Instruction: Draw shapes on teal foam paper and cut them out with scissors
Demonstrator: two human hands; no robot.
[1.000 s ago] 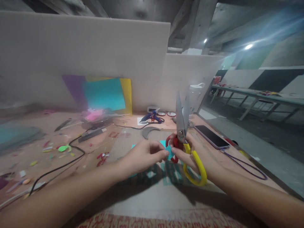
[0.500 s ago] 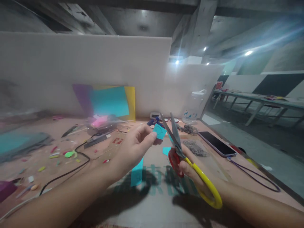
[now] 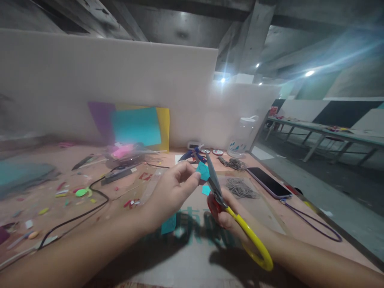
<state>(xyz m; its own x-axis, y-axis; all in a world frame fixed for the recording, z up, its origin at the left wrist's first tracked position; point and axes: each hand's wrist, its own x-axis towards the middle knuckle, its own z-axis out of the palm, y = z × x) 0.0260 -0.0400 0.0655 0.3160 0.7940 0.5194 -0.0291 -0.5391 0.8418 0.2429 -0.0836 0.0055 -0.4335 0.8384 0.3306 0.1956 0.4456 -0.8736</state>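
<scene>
Between thumb and fingers, my left hand [image 3: 177,188] pinches a small blue paper piece [image 3: 203,171] with a dark line drawn on it. My right hand [image 3: 229,214] is wrapped round the handles of scissors [image 3: 216,188] with red and yellow grips. The scissor blades point up and away, right at the paper's right edge; whether they cut into it is too small to tell. A smaller blue scrap [image 3: 206,190] lies on the work surface below the held piece. Partly behind my left forearm, a blue strip [image 3: 169,225] rests on the printed sheet.
A phone [image 3: 269,183] with a looped strap lies at the right. Grey cord [image 3: 241,188], a clear bottle [image 3: 240,136] and a blue glue gun [image 3: 189,155] are further back. Coloured sheets [image 3: 136,126] lean on the partition. A black cable [image 3: 76,218] and scraps lie at the left.
The scissors have moved left against the held paper, and their blades are closer together. My left hand has shifted slightly right with the paper. The view has shifted a little.
</scene>
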